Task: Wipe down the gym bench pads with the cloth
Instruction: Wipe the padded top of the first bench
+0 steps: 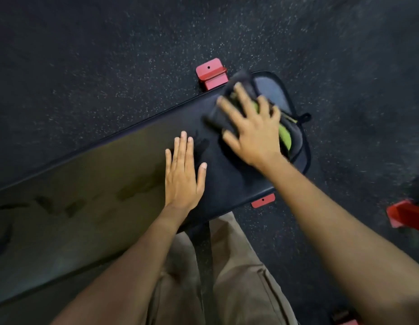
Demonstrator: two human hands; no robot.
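A long black gym bench pad runs from the lower left up to the right. Near its right end lies a dark cloth with a green patch, bunched up and blurred. My right hand presses flat on the cloth with fingers spread. My left hand rests flat on the pad just left of it, fingers straight and together. Faint wet streaks show on the pad at the lower left.
Red frame feet stick out past the pad: one at the far side, one at the near edge. Another red frame part stands at the right edge. Speckled black rubber floor surrounds the bench. My legs stand at the near side.
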